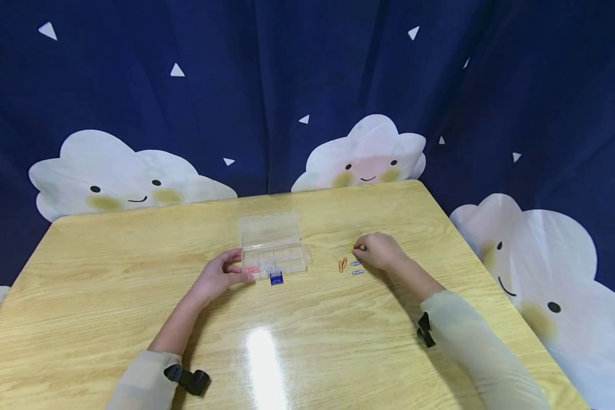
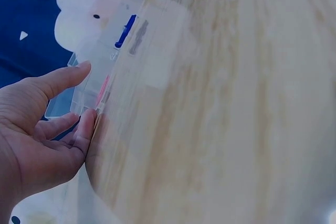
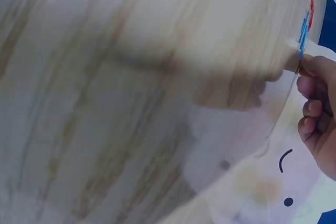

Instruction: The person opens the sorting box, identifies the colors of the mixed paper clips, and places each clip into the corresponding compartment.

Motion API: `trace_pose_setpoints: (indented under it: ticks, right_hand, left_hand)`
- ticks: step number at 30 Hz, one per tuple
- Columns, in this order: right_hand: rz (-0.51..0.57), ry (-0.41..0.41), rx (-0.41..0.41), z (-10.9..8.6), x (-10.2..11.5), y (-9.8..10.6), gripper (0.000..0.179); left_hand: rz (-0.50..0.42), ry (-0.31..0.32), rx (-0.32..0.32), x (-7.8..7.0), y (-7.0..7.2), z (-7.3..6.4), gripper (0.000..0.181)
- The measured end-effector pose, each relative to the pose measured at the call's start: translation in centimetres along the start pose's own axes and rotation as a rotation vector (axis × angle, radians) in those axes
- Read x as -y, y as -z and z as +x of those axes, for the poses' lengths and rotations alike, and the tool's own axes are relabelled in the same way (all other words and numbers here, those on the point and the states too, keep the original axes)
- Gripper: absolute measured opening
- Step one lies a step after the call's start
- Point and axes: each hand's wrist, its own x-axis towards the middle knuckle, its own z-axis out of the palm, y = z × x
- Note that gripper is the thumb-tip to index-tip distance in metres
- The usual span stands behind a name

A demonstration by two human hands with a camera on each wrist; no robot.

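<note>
A clear plastic compartment box point(image 1: 274, 259) lies with its lid folded back. My left hand point(image 1: 220, 278) grips its left end, thumb at the front corner and fingers around the side. Pink paper clips point(image 1: 251, 270) lie in the left front compartment, with small white pieces point(image 1: 269, 266) beside them. At the box's front edge is a blue plastic piece point(image 1: 276, 278). My right hand point(image 1: 381, 250) is down at the table, thumb and index finger pinching a yellow paper clip point(image 1: 352, 245), mostly hidden by the fingertips. Near it lie blue paper clips point(image 1: 357, 272) and orange-red paper clips point(image 1: 343, 265).
The wooden table point(image 1: 148, 279) has a glossy top that reflects light near its front. Behind it and along its right side hangs a dark blue curtain point(image 1: 307, 68) with white clouds. Dark wrist cameras point(image 1: 187, 378) are strapped on both sleeves.
</note>
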Motion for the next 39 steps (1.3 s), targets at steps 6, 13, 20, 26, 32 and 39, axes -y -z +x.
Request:
trace_pose_setpoints:
  ticks: [6, 13, 20, 26, 32, 39]
  right_hand:
    - [0.018, -0.023, 0.019, 0.1, 0.3, 0.3, 0.016]
    - [-0.003, -0.003, 0.037, 0.0, 0.6, 0.0, 0.011]
    - [-0.124, 0.043, 0.004, 0.1, 0.4, -0.7, 0.011]
    - [-0.141, 0.042, -0.019, 0.0, 0.2, -0.7, 0.015]
    - [-0.027, 0.012, -0.037, -0.3, 0.1, -0.2, 0.017]
    - [0.073, -0.011, -0.058, -0.2, 0.2, 0.4, 0.016]
  left_hand:
    - [0.011, -0.015, -0.013, 0.5, 0.1, 0.3, 0.073]
    - [0.013, -0.015, -0.008, 0.6, 0.0, 0.4, 0.074]
    - [0.009, -0.007, -0.006, 0.6, -0.1, 0.4, 0.074]
    - [0.017, -0.011, -0.005, 0.6, -0.1, 0.4, 0.074]
    - [0.023, -0.017, -0.003, 0.6, 0.0, 0.6, 0.077]
    - [0.020, -0.013, -0.006, 0.7, 0.1, 0.6, 0.077]
